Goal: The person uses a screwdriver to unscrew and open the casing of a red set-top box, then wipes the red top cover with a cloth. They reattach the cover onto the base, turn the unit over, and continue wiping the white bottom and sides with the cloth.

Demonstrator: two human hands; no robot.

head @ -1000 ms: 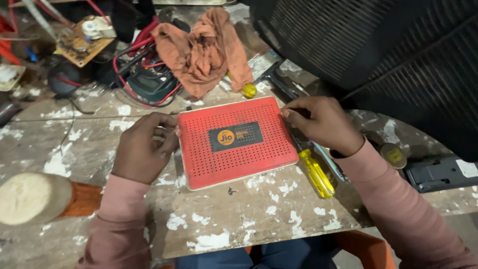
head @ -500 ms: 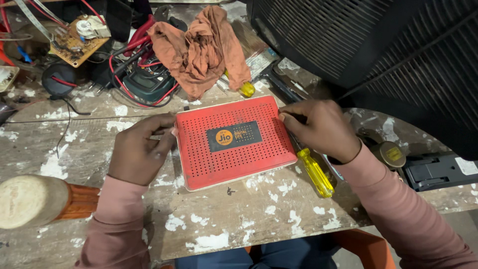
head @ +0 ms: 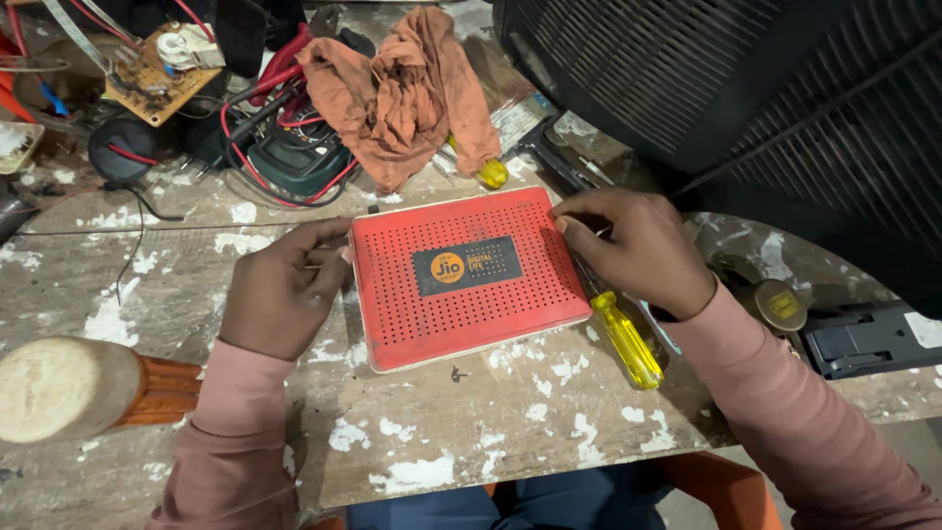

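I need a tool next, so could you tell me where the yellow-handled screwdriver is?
In the head view, the yellow-handled screwdriver lies on the table right of the red perforated box, just under the right hand.

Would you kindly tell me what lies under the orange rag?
A yellow screwdriver handle pokes out below the orange rag, and a dark meter with red wires shows at its left edge. Anything else beneath is covered.

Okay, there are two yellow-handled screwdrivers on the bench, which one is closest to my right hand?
The long yellow screwdriver lying beside the red box, just under your right hand. The other yellow handle pokes out from under the orange rag, farther back.
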